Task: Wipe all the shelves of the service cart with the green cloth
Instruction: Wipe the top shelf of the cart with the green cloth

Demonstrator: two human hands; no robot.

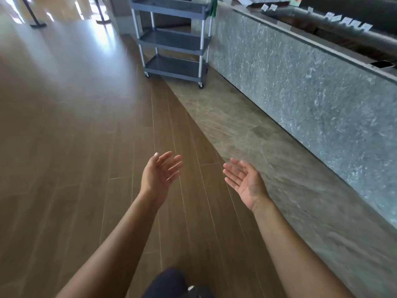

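- Nearest of all, the left hand (160,175) and the right hand (245,181) are held out over the wooden floor (86,147), palms turned up.
- Both hands have their fingers (171,166) loose and nearly straight. They hold nothing and touch nothing.
- Farther off, on the right, a long stone counter (300,93) runs away into the distance.
- Far away at the top stands the grey cart (174,41), close beside the counter. It has three shelves (174,66), one over the other, and little wheels (200,85).
- The green cloth (214,8) hangs at the cart's top right corner, next to the counter. Only a small bit shows, so I cannot tell what it hangs on.
- That cloth is probably soft, light and floppy. It should not break, and it should not slip much. A good way is to pinch the hanging part and lift it off, then bunch it under a flat hand to wipe.
- The cart may roll when pushed, so the other hand could hold a post (209,31).
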